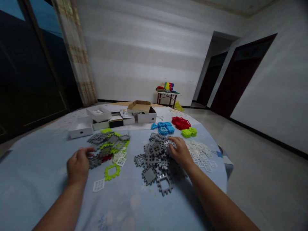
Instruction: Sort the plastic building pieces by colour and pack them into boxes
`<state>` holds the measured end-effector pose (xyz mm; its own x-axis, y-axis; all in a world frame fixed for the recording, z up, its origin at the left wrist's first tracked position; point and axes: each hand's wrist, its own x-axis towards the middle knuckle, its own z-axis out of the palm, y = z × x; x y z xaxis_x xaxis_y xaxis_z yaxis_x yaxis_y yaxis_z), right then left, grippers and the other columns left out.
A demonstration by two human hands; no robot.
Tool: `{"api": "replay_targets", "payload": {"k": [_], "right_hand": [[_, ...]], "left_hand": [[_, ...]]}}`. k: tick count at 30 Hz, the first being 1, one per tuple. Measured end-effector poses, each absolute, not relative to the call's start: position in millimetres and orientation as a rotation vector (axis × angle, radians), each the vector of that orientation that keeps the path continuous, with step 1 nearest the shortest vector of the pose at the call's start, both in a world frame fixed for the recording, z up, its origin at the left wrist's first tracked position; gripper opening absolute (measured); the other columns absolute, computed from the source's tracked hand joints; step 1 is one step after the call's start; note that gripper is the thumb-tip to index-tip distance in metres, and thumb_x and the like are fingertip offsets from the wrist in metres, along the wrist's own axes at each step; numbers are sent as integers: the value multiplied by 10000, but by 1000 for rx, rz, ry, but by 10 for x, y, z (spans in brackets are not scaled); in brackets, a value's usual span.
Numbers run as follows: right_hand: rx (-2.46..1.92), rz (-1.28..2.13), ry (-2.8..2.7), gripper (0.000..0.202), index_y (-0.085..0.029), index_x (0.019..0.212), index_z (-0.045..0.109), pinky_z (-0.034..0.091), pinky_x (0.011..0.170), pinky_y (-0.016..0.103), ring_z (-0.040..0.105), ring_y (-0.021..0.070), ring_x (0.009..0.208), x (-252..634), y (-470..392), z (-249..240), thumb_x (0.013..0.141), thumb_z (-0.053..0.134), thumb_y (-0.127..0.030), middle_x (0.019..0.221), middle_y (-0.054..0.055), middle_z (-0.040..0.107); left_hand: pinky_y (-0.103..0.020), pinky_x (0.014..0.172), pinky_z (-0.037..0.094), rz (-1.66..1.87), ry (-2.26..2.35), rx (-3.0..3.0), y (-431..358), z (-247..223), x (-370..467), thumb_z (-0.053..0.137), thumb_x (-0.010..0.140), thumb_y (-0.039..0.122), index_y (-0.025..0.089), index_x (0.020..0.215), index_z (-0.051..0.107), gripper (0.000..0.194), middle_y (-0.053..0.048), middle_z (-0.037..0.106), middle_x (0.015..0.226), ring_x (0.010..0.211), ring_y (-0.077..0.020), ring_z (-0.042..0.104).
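My left hand point(79, 164) is at the left edge of a mixed pile of grey and lime-green toothed pieces point(113, 141), its fingers curled; whether they hold a piece is hidden. My right hand point(180, 152) reaches onto the right side of a large heap of grey toothed pieces point(149, 175), thumb and index finger at a light grey piece point(167, 143). A lime-green frame piece point(112, 172) and a white lattice piece point(98, 185) lie between my left hand and the grey heap. White lattice pieces point(199, 153) spread to the right of my right hand.
Blue pieces point(165, 128), red pieces point(181, 123) and lime-green pieces point(189, 132) sit beyond the grey heap. Open white boxes point(81, 127) and a brown-lined box point(139, 106) stand at the table's far side. A small table point(167, 93) is by the wall.
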<state>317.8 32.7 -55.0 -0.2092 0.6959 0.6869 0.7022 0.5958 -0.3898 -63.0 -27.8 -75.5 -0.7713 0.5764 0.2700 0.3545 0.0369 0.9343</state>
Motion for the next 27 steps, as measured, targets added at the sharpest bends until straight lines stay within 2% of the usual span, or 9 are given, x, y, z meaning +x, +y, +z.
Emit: {"api": "replay_targets", "payload": {"k": [9, 14, 17, 21, 24, 27], "right_hand": [[-671, 226, -2313, 234, -197, 1003, 622, 478, 813, 318, 546, 181, 929, 2416, -242, -553, 839, 478, -113, 962, 70, 638], [-619, 214, -2381, 211, -185, 976, 629, 481, 770, 300, 552, 179, 880, 2408, -346, -584, 839, 485, -115, 930, 72, 651], [-589, 211, -2379, 196, -188, 964, 627, 476, 747, 294, 550, 176, 859, 2428, -351, -612, 837, 493, -122, 912, 70, 655], [-546, 237, -2354, 176, -190, 955, 619, 469, 732, 293, 550, 175, 855, 2465, -345, -612, 842, 494, -141, 911, 70, 655], [-535, 285, -2320, 182, -190, 963, 617, 474, 744, 295, 555, 173, 866, 2523, -317, -585, 845, 488, -139, 920, 73, 655], [-567, 331, -2229, 210, -198, 993, 615, 477, 778, 303, 560, 168, 896, 2623, -251, -544, 844, 484, -130, 942, 70, 650]], "left_hand": [[-293, 680, 468, 1718, 2116, 1275, -349, -662, -501, 334, 798, 451, 183, 762, 653, 418, -26, 646, 690, 684, -185, 587], [-302, 750, 466, 1588, 2126, 1453, -374, -635, -460, 387, 782, 511, 180, 838, 651, 427, -54, 681, 848, 795, -203, 607], [-334, 803, 452, 1379, 2230, 1666, -364, -646, -464, 471, 744, 520, 178, 925, 655, 429, -84, 670, 980, 909, -236, 599], [-432, 867, 387, 902, 2487, 1927, -338, -683, -458, 533, 724, 496, 222, 1014, 656, 417, -96, 635, 1123, 1058, -296, 539], [-439, 851, 365, 712, 2513, 1982, -328, -699, -450, 526, 744, 449, 263, 966, 669, 323, -67, 651, 1099, 1045, -289, 547], [-428, 845, 360, 701, 2505, 1994, -347, -669, -426, 479, 779, 426, 264, 924, 679, 295, -63, 669, 1069, 1037, -277, 556]]}}
